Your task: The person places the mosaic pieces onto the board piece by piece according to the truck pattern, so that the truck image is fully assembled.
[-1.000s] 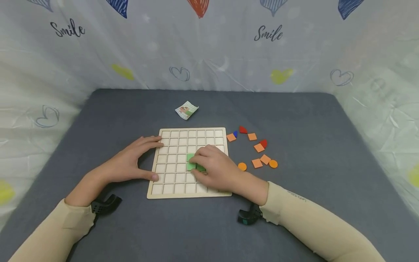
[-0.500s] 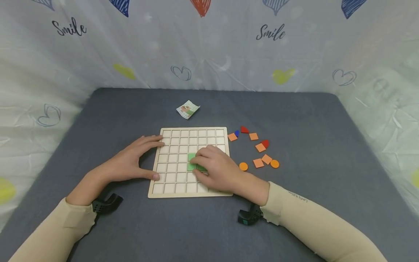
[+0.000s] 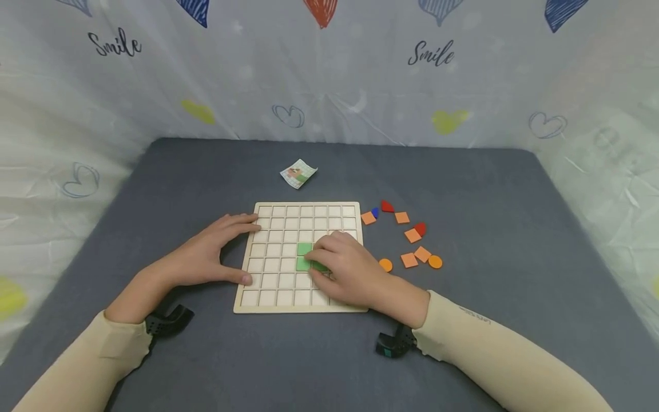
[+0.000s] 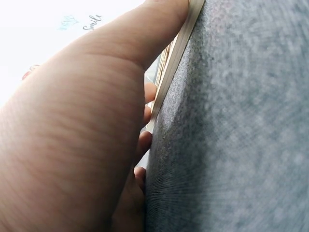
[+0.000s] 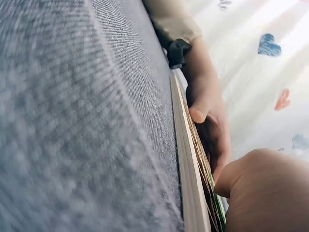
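On the grey fabric-topped desk [image 3: 206,177] lay a pale wooden grid board [image 3: 272,265]. The left hand [image 3: 206,254] had a relaxed grip, its spread fingers and thumb touching the board's left edge. The right hand [image 3: 347,269] curved over the light green square tiles [image 3: 304,249] in the grid's middle cells; whether its grip pinched one could not be told. Orange square tiles [image 3: 409,260] and flat orange discs [image 3: 435,262] lay to the board's right.

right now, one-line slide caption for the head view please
Left hand on the left edge of a gridded board, right hand at its green squares, loose orange, red and blue pieces alongside.
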The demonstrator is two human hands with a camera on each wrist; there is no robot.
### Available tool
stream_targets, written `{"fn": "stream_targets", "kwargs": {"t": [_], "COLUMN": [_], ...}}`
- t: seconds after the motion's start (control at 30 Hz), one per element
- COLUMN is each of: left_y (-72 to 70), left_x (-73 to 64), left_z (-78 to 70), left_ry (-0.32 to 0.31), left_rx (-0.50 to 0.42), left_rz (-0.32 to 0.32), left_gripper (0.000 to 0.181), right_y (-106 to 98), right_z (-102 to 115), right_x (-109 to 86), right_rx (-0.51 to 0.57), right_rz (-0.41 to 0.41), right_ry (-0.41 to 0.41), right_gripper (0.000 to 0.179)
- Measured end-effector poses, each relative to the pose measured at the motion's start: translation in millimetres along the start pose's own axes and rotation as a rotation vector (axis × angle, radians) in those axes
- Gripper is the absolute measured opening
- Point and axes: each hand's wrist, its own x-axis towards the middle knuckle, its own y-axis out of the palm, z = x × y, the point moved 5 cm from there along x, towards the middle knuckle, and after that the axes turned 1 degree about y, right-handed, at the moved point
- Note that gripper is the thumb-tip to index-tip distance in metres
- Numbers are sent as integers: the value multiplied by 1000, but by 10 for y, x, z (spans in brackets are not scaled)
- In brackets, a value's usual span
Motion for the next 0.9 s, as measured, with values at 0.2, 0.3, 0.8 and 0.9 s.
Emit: {"fn": "stream_targets", "kwargs": {"t": [0.2, 0.3, 0.8, 0.9], "left_y": [5, 2, 14, 6], "left_x": [-9, -9, -14, -9], "left_z": [-8, -8, 17, 7], "left_ry": [10, 9, -2, 4], "left_rx": [5, 3, -2, -5], "left_rz": [8, 1, 2, 1], "left_gripper": [111, 110, 111, 111], "right_y": [-38, -72, -311, -373], "right_z": [-17, -33, -160, -217], "right_x": [-57, -86, -311, -392], "right_rx": [0, -1, -26, -32], "right_rz": [-12, -17, -69, -87], "right_ry": [9, 20, 66, 87], "right_gripper": [17, 16, 15, 16]}}
